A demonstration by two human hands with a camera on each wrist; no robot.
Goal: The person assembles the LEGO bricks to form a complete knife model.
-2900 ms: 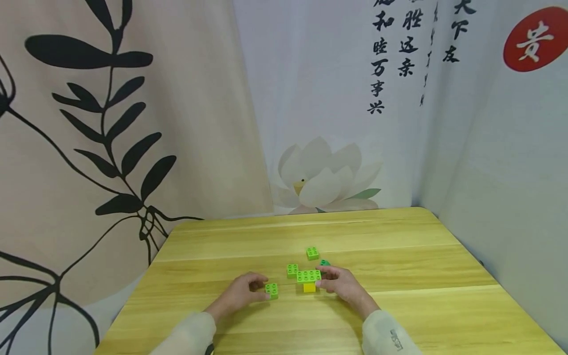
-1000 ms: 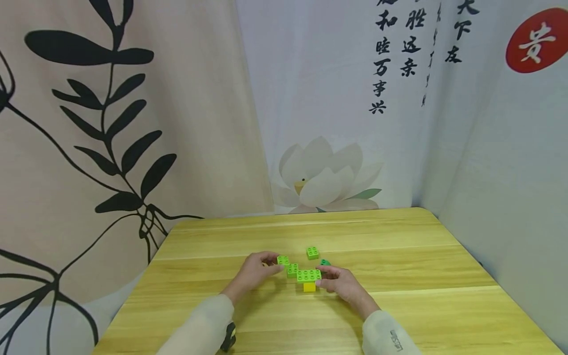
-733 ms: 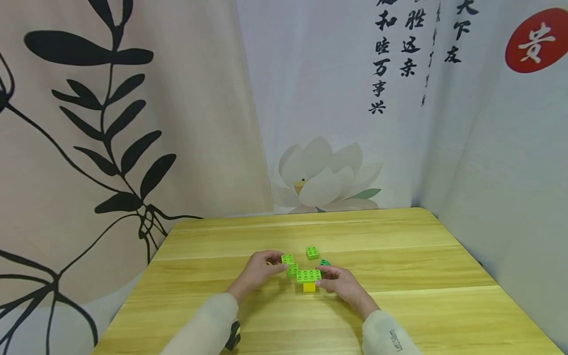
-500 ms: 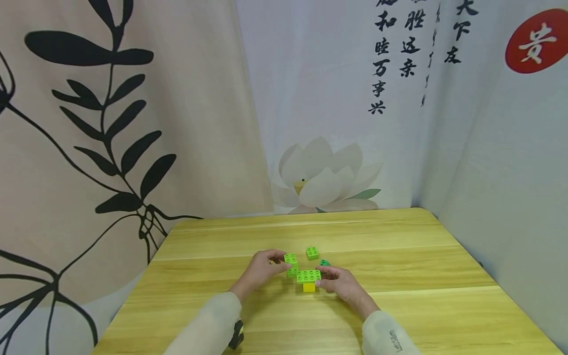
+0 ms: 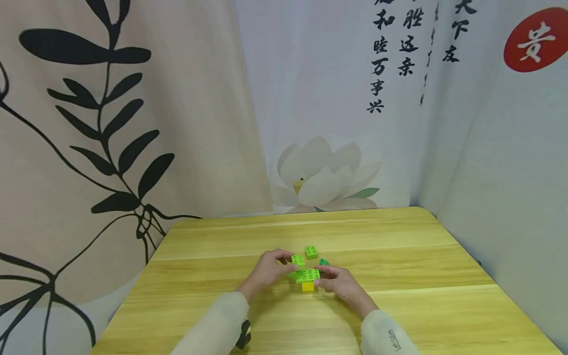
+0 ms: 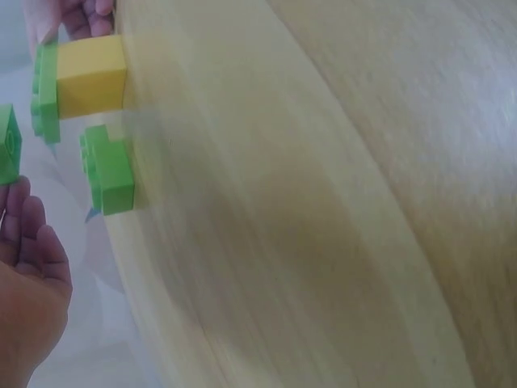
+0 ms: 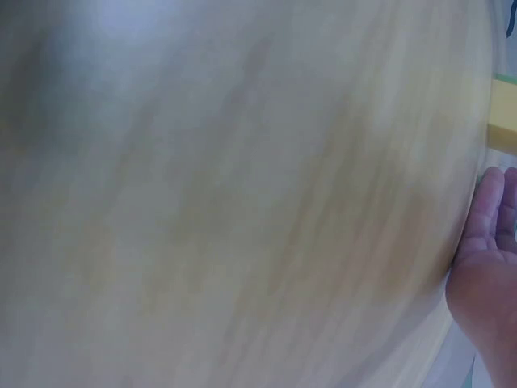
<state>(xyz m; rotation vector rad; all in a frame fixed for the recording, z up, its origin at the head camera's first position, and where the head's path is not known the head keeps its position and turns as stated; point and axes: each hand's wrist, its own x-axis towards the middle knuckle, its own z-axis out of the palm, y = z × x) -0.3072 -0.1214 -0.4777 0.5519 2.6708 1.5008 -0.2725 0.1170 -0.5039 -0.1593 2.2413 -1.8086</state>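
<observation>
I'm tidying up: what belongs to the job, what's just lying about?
In use:
square lime plastic brick, in left hand
long lime plastic brick, pinched by right hand
yellow plastic block beneath

Seemingly lying about:
rear square lime plastic brick
nearer square lime brick
dark green plastic brick

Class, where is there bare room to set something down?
Bare table: left of the left hand, right of the right hand, and nearer the camera between the sleeves. Crowded: between the hands, among the green blocks.

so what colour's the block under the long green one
Yellow block, clearest in the left wrist view.
</observation>
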